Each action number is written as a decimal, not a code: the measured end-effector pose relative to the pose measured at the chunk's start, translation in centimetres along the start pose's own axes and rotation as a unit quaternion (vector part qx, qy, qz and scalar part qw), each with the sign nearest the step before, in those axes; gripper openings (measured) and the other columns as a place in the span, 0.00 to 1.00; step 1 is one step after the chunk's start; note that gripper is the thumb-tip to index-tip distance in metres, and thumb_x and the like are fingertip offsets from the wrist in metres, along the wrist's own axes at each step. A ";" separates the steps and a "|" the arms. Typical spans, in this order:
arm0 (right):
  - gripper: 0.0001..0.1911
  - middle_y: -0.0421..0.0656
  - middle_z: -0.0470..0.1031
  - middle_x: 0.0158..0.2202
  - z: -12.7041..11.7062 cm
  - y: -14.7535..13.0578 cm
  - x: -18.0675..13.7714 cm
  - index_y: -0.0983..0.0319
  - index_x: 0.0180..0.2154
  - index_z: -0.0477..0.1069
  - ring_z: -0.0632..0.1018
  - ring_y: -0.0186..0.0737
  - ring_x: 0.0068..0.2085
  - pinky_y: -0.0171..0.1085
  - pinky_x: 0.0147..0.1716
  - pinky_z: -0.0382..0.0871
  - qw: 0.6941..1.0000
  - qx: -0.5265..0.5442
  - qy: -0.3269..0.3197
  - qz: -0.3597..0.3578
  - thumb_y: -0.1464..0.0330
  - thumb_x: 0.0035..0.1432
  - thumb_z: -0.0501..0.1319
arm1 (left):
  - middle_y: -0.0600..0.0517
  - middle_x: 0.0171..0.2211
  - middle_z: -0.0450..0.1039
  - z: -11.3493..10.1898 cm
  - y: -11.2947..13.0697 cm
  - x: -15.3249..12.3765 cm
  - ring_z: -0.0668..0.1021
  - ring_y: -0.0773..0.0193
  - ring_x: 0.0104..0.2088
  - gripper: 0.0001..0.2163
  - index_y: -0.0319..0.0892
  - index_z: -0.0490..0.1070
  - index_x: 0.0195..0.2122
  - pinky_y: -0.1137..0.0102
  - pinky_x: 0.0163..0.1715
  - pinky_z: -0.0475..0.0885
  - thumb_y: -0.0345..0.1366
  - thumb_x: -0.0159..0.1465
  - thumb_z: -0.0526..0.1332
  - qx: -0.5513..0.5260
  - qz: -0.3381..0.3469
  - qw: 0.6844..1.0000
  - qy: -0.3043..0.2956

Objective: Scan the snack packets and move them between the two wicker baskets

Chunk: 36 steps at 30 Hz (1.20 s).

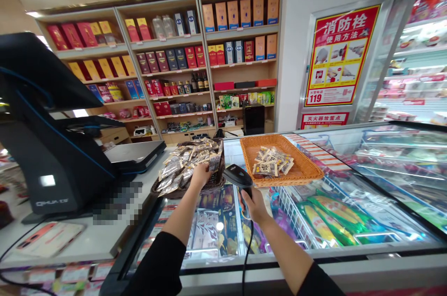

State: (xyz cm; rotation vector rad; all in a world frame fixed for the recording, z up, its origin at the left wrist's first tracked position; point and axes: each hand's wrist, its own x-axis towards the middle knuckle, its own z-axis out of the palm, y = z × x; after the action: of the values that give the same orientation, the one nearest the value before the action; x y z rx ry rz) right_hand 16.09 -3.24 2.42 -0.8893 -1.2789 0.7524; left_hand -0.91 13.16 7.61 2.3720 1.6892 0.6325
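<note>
Shelves (240, 31) of boxed goods stand behind a counter (98, 235) and a glass-topped freezer (366, 268). Leftmost, a dark terminal (52, 147) stands on the counter; next, a dark wicker basket (213, 185) bears the larger pile. There the left hand (200, 175) pinches one packet (214, 162), though whether it clears the pile is hard to tell. The right hand (255, 206) wraps a scanner's (238, 175) handle; beyond, an orange basket (305, 165) holds fewer packets (272, 163), so the handling looks partway done.
</note>
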 end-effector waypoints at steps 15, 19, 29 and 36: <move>0.16 0.34 0.63 0.19 -3.8 1.3 2.7 0.57 0.31 0.56 0.64 0.32 0.15 0.33 0.15 0.60 0.884 0.211 0.417 -0.019 0.51 0.55 0.53 | 0.51 0.60 0.58 4.6 15.0 -0.6 0.56 0.56 0.62 0.28 0.52 0.58 0.58 0.52 0.58 0.50 0.21 0.58 0.48 0.088 0.243 0.966 -0.020; 0.16 0.35 0.64 0.19 -4.0 1.4 2.8 0.56 0.29 0.55 0.64 0.33 0.15 0.34 0.15 0.60 0.875 0.207 0.438 -0.014 0.51 0.56 0.52 | 0.49 0.51 0.70 6.2 16.4 0.5 0.63 0.49 0.58 0.21 0.53 0.68 0.50 0.43 0.55 0.50 0.25 0.59 0.51 0.128 0.238 0.945 -0.182; 0.18 0.34 0.64 0.17 -0.4 1.7 1.5 0.60 0.28 0.60 0.65 0.30 0.15 0.31 0.14 0.58 0.962 0.170 0.214 -0.001 0.52 0.56 0.54 | 0.52 0.54 0.67 -2.9 5.7 -0.7 0.69 0.60 0.53 0.18 0.47 0.70 0.50 0.67 0.53 0.62 0.30 0.60 0.51 0.070 0.136 0.987 0.039; 0.18 0.34 0.66 0.18 1.7 2.7 0.8 0.60 0.31 0.60 0.65 0.28 0.13 0.29 0.12 0.58 0.983 0.158 0.069 0.058 0.51 0.55 0.56 | 0.44 0.48 0.70 -9.3 -4.7 -4.3 0.73 0.54 0.47 0.17 0.42 0.71 0.47 0.65 0.46 0.66 0.35 0.59 0.52 0.151 -0.092 0.979 0.104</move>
State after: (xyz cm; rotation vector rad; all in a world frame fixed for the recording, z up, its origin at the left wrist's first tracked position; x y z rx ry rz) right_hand 14.56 -1.03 0.50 -0.7458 -0.9587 0.9394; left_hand -10.04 9.77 13.17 2.3676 2.2082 0.6511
